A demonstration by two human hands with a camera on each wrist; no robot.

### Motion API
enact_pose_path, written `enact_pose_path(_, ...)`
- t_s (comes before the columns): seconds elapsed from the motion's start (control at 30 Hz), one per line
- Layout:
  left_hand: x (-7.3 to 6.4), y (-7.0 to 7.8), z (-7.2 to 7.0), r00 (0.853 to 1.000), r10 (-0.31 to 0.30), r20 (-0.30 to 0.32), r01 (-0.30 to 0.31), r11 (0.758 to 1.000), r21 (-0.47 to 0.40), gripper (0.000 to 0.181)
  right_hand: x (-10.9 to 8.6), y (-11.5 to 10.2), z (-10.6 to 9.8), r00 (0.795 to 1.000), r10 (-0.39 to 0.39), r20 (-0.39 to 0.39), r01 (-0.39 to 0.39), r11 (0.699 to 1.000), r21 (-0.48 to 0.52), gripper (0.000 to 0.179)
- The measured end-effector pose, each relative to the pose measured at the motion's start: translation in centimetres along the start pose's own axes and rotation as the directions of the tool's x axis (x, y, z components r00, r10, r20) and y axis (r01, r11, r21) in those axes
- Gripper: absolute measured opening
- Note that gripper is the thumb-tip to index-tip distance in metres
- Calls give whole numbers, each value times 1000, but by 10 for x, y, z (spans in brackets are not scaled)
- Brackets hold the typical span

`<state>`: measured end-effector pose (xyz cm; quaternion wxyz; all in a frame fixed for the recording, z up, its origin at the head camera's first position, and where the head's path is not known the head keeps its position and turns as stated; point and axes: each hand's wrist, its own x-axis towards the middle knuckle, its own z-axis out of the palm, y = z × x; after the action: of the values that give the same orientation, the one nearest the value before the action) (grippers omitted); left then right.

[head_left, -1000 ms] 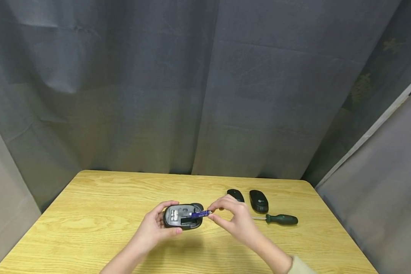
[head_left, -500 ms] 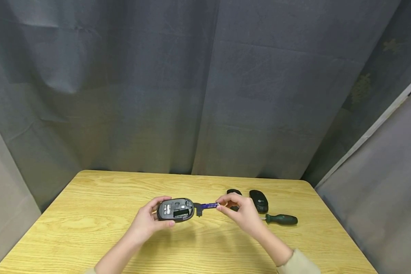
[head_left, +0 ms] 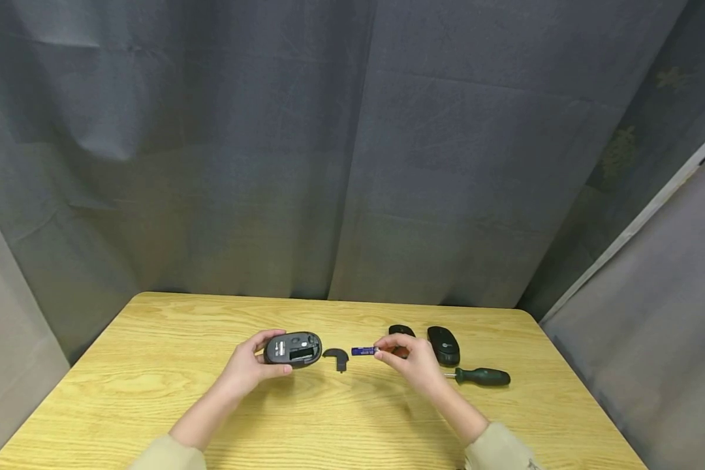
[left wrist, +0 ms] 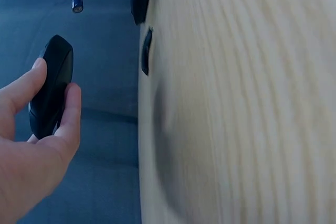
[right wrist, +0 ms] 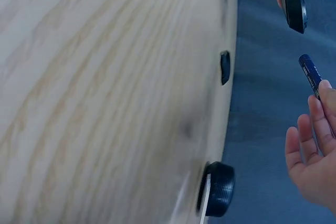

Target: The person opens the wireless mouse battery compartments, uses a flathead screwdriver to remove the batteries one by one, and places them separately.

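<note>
My left hand [head_left: 245, 367] grips a black computer mouse [head_left: 294, 349] with its underside turned toward the head camera. A dark, bare battery slot shows there, beside a white label. Thumb and fingers hold the mouse [left wrist: 52, 85] by its opposite sides, above the table. To the right, my right hand [head_left: 414, 362] pinches a blue cylindrical battery [head_left: 363, 351] by one end between thumb and index finger. The battery [right wrist: 311, 72] is in the air, apart from the mouse. Between the two hands lies a black hooked battery cover [head_left: 337, 358] on the table.
A second black mouse [head_left: 443, 344] lies at the back right, beside a smaller black piece [head_left: 402, 329] partly hidden by my right hand. A screwdriver [head_left: 483, 376] with a green handle lies in front of them. Grey curtains [head_left: 352, 163] hang behind the wooden table [head_left: 182, 339].
The battery has come out of the mouse's slot and moved right with my right hand. My left hand has carried the mouse left, leaving the cover on the table in full view.
</note>
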<state>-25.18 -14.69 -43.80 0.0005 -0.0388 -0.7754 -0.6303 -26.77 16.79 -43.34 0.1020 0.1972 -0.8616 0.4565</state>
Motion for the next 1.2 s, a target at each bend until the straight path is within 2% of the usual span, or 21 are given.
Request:
enact_pose_path(0.23,14,-6,0,1000,-24,20,23,1000,21,69,7,19,10,998,68,-6,-69,996,-55,8)
enact_pose_path(0.47,26,-15,-3,999,-35,21,33,994,106,71,14,32,15,999,41,5,-40,990,-132,9)
enact_pose_path(0.67,35,-22,-4,998,-51,26,46,983,177,69,16,39,19,998,67,16,-63,982,-180,7)
enact_pose_path(0.97,45,-33,-4,994,-91,65,76,977,200,70,18,43,23,998,63,15,-57,967,-249,6)
enact_pose_path(1.2,48,-37,-2,992,-102,77,82,972,222,68,20,45,23,998,42,54,-20,935,-354,6)
